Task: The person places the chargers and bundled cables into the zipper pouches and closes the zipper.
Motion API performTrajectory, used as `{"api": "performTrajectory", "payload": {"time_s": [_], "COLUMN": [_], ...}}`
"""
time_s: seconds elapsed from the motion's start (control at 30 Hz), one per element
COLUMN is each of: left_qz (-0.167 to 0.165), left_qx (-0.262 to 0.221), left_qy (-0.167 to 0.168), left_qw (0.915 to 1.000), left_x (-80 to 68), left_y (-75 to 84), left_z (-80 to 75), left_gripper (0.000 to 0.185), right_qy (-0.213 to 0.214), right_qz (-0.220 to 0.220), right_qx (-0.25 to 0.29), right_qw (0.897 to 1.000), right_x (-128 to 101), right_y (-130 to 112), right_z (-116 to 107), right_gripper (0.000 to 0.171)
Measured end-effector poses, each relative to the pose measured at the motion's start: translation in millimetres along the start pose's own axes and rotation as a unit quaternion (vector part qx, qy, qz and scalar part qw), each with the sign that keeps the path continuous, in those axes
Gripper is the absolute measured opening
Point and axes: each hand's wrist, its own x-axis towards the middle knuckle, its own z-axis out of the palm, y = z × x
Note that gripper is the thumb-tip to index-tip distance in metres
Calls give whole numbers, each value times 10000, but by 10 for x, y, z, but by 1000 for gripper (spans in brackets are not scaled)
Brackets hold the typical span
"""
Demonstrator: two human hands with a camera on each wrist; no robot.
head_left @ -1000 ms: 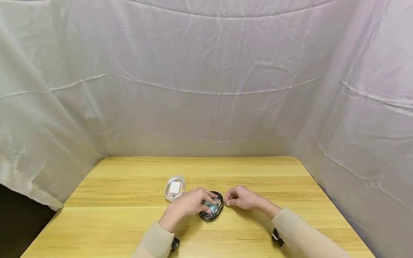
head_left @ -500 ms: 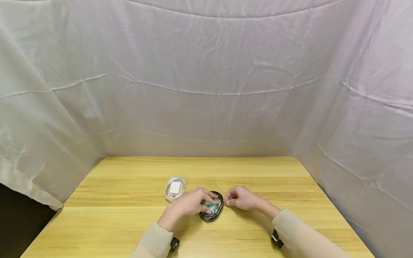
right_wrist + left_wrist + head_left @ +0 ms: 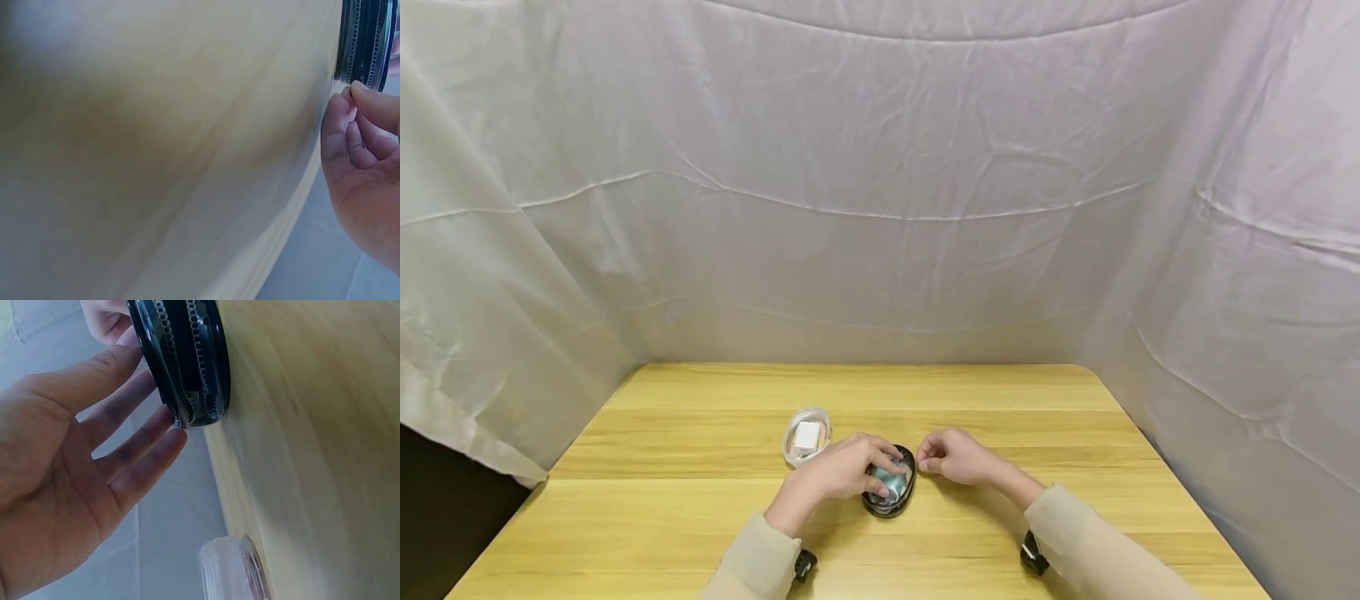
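Observation:
A small oval zip case (image 3: 904,498) with black trim and a see-through top lies on the table, something blue-green showing inside. My left hand (image 3: 846,471) presses on its top with spread, fairly straight fingers. Seen from the left wrist, the thumb and fingertips (image 3: 178,439) sit along the upper face and end of the case (image 3: 215,362), whose two rows of zip teeth stand apart. My right hand (image 3: 958,458) is at the case's right edge. Its thumb and forefinger pinch the zip pull at the end of the teeth (image 3: 374,53), mostly hidden by the fingertips.
Behind my left hand, a clear round case (image 3: 789,442) holds a white charger block (image 3: 807,437). The wooden table (image 3: 700,533) ends at a grey curtain (image 3: 880,275) at the back and sides. Both wrists carry small black cameras.
My right hand has shifted slightly left and away from me along the case's edge. The case has turned or slid a little; my left hand stays on it.

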Motion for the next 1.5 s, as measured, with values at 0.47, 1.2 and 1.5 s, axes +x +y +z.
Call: {"api": "performTrajectory", "payload": {"time_s": [0.47,1.2,1.5], "left_qz": [102,-89,-111], "left_qx": [-22,47,14], "left_qy": [179,176,205], "left_qw": [9998,9998,9997], "left_x": [-21,-5,2], "left_y": [1,-17,-9], "left_z": [-26,1,10], "left_gripper": [39,41,41], "right_qy": [155,-58,-83], "right_qz": [91,-67,-98], "right_qx": [-133,-116,-46], "right_qw": [9997,9999,9999], "right_x": [154,150,141], "right_y": [-76,-3,19], "right_z": [51,41,35], "right_gripper": [4,5,4]}}
